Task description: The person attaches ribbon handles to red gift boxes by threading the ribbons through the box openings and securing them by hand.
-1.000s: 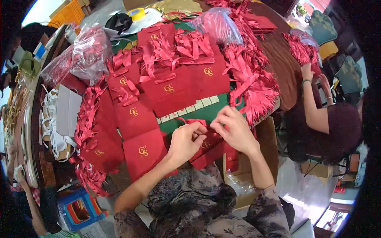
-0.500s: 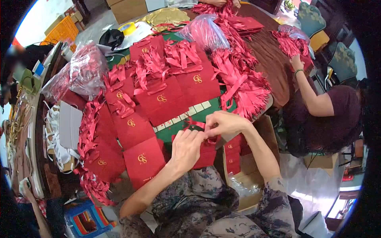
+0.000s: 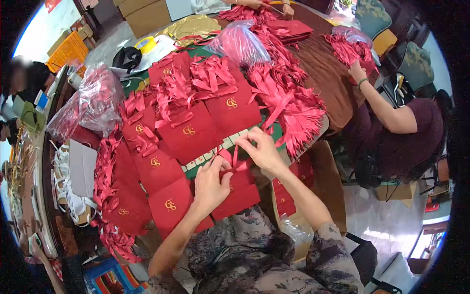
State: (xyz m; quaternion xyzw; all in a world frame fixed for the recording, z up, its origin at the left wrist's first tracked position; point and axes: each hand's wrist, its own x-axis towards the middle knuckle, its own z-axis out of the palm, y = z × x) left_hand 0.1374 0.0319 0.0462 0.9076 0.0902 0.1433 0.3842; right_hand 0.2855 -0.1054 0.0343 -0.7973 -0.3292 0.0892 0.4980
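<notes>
A small red gift bag [image 3: 237,202] lies right in front of me at the near edge of the table. Above it, my left hand [image 3: 211,185] has its fingers curled on the bag's red ribbon [image 3: 235,158]. My right hand [image 3: 263,153] pinches another part of this ribbon, a little higher and to the right. The ribbon forms a loop between the two hands. Just left of my left hand lies a red bag with a gold logo [image 3: 170,205]. Part of the ribbon is hidden behind my left fingers.
Stacked red bags [image 3: 188,131] with ribbon handles cover the table ahead. Ribbon bundles [image 3: 293,108] spread to the right. A carton [image 3: 320,181] with red bags stands by my right arm. Another person [image 3: 391,122] handles red ribbons at the right; a third person's hands [image 3: 288,11] work at the far end.
My hands have drawn apart, the right up and away, the left slightly left and down. The ribbon now shows as a loop between them, and more of the bag is visible.
</notes>
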